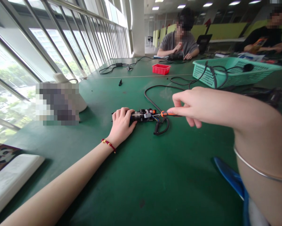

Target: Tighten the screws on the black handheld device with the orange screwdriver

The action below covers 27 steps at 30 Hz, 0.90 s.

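Observation:
On the green table lies a black power tool with its inner parts and wires exposed (139,116). My left hand (122,124) wraps over its left end and holds it against the tabletop. My right hand (190,105) grips a screwdriver (163,114) with an orange and black handle. The screwdriver lies nearly level, its shaft pointing left into the exposed parts; whether the tip sits on a screw is too small to tell. A black cable (152,101) runs from the tool toward the back right, and a ribbed black cord sleeve (156,128) lies at its near side.
Behind are a small red bin (161,69) and a green basket (235,70) with cables over its rim. A small black part (120,82) lies further left. A white box (13,175) is at the near left, blue-handled pliers (230,175) at the near right. Two people sit across the table.

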Each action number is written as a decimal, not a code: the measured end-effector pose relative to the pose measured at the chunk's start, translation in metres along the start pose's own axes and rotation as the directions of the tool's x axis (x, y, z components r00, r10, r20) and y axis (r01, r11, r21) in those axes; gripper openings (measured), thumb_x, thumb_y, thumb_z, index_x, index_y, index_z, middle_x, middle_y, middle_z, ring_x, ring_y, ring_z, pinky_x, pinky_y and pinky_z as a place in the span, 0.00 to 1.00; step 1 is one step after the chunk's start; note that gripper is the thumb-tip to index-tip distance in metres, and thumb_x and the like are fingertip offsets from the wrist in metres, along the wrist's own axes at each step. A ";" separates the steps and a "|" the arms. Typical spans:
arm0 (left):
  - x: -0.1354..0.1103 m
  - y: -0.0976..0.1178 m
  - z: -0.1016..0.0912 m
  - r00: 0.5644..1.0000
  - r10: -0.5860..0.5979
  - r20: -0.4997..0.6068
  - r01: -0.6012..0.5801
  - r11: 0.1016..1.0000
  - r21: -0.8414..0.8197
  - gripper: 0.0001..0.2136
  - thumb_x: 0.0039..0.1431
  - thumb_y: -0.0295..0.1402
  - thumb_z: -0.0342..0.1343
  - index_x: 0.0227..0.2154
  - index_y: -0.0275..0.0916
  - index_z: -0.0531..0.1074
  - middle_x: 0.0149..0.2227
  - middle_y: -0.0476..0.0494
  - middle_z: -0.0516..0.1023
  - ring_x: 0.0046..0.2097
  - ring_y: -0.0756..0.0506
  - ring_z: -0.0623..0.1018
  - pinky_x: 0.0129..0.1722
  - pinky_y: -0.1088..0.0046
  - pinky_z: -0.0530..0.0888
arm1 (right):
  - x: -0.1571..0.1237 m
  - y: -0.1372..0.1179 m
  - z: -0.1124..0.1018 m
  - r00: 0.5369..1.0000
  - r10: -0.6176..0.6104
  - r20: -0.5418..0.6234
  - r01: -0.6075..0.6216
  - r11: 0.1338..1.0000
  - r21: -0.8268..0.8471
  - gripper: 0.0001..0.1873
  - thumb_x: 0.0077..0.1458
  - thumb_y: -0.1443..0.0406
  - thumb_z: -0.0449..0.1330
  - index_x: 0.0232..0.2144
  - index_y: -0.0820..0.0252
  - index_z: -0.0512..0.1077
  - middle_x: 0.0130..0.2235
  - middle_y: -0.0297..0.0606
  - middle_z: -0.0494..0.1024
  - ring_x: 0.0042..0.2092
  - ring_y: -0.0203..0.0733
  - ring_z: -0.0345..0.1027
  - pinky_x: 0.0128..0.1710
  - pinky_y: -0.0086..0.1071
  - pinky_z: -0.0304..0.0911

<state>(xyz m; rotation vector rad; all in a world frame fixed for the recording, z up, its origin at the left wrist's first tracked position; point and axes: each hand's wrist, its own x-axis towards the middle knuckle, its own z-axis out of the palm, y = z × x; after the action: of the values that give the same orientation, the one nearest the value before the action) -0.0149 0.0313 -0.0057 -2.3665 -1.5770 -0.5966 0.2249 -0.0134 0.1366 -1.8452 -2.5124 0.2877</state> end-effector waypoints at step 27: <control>0.001 0.000 0.000 1.000 -0.005 0.004 0.005 1.000 -0.025 0.16 0.57 0.35 0.48 0.48 0.38 0.63 0.47 0.36 0.65 0.50 0.37 0.63 0.50 0.56 0.61 | 0.016 0.014 0.004 0.942 -0.156 -0.296 0.087 0.969 -0.232 0.07 0.45 0.71 0.54 0.28 0.55 0.67 0.24 0.35 0.69 0.25 0.39 0.60 0.25 0.32 0.46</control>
<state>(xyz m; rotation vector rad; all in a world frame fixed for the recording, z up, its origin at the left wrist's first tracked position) -0.0143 0.0316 -0.0048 -2.3832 -1.5870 -0.6164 0.2331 0.0057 0.1293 -1.6293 -2.4967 -0.2721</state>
